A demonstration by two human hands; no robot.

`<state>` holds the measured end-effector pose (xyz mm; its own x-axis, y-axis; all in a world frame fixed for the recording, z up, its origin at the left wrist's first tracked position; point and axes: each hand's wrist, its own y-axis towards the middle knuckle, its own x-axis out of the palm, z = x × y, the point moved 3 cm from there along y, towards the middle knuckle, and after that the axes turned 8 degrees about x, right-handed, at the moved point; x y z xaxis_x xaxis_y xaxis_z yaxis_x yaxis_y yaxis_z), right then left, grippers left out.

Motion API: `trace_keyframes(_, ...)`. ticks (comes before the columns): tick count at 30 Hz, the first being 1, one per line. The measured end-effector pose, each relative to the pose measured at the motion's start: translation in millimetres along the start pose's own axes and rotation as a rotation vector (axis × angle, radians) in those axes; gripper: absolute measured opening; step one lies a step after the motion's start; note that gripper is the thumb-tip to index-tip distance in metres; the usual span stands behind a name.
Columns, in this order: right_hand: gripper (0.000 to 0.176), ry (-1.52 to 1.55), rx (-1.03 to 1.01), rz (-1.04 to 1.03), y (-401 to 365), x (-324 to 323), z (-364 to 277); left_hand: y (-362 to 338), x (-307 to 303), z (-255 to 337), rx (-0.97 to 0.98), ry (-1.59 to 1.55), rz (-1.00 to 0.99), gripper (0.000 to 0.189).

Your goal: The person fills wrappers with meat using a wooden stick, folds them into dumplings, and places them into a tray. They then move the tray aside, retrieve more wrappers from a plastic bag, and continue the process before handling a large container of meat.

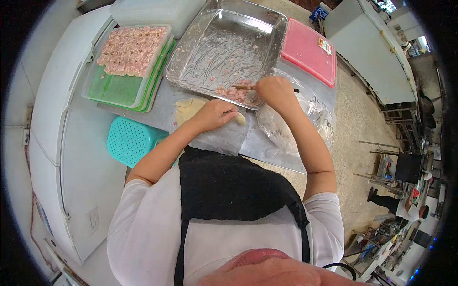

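Note:
My right hand (276, 93) is closed around a thin stick-like tool (244, 87). Its brownish end rests at the minced meat (237, 94) in the near corner of a metal tray (172, 71); its dark end pokes out past my fingers. Just in front of that corner, my left hand (215, 116) has curled fingers on a pale dough wrapper (240, 119), partly hidden by the hand. More flat dough wrappers (187, 108) lie beside my left wrist, on clear plastic (222, 139).
At left, a plastic container (112, 90) holds rows of meat-topped pieces (131, 50). A turquoise perforated stool (128, 141) stands below it. A crumpled plastic bag (286, 121) and a pink lid (309, 52) lie at right. A white freezer (369, 47) stands beyond; a person (405, 208) is far right.

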<state>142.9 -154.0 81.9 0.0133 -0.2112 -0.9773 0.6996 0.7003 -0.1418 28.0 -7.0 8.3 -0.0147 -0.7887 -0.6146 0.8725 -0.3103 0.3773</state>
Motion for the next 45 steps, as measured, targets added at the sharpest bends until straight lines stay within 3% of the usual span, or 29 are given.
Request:
trace_keyframes(3,0.019,0.002,0.002,0.005,-11,16,-7,10,8,0,0.016,-0.111,0.012,0.023)
trace_keyframes(5,0.017,0.135,-0.042,0.132,-13,24,-40,1,-2,-8,-0.047,-0.078,-0.052,0.02)
trace_keyframes(7,0.023,0.212,-0.05,0.047,-10,12,-33,1,-6,-8,-0.144,-0.188,-0.084,0.02)
trace_keyframes(9,0.031,0.795,0.039,-0.148,-5,8,-18,2,-11,-16,-0.227,-0.296,-0.123,0.021)
trace_keyframes(11,0.039,0.91,0.106,-0.235,-3,8,-21,3,-20,-26,-0.196,-0.565,-0.199,0.028)
trace_keyframes(13,0.037,1.221,0.23,-0.053,-8,-3,-25,1,-41,-19,-0.231,-0.707,-0.167,0.03)
trace_keyframes(15,0.039,1.313,0.296,-0.017,-7,-9,-24,0,-58,-17,-0.259,-0.857,-0.132,0.032)
trace_keyframes(17,0.04,1.411,0.357,0.02,-7,-16,-30,-5,-74,-25,-0.491,-1.425,0.135,0.032)
trace_keyframes(18,0.041,1.491,0.373,0.046,-9,-25,-36,-6,-85,-25,-0.443,-1.598,0.169,0.032)
trace_keyframes(22,0.041,1.718,0.412,0.03,-12,-40,-56,-10,-101,-22,-0.379,-1.302,0.16,0.03)
trace_keyframes(24,0.04,1.751,0.411,0.034,-14,-46,-66,-20,-116,-9,-0.023,-0.213,0.082,0.025)
trace_keyframes(25,0.04,1.784,0.403,0.031,-15,-48,-70,-28,-111,-18,-0.019,-0.219,0.073,0.025)
trace_keyframes(27,0.04,1.769,0.418,0.034,-15,-45,-72,-55,-86,-38,0.405,0.273,-0.051,0.027)
trace_keyframes(31,0.041,1.703,0.468,0.052,-21,-41,-77,-84,-76,-51,0.452,0.141,-0.085,0.032)
trace_keyframes(33,0.04,1.71,0.483,0.049,-24,-39,-80,-82,-76,-58,0.333,0.038,-0.117,0.031)
trace_keyframes(37,0.037,1.733,0.479,0.053,-21,-26,-86,-70,-61,-60,0.26,0.164,-0.166,0.024)
trace_keyframes(40,0.036,1.704,0.488,0.048,-22,-13,-91,-65,-61,-67,-0.105,-0.045,0.04,0.016)
trace_keyframes(41,0.036,1.711,0.488,0.047,-23,-7,-92,-67,-63,-65,-0.108,-0.042,0.035,0.016)
trace_keyframes(43,0.036,1.703,0.484,-0.011,-26,5,-98,-74,-78,-63,-0.297,-0.345,0.302,0.014)
trace_keyframes(45,0.035,1.693,0.457,-0.049,-25,11,-104,-75,-91,-50,-0.276,-0.416,0.317,0.013)
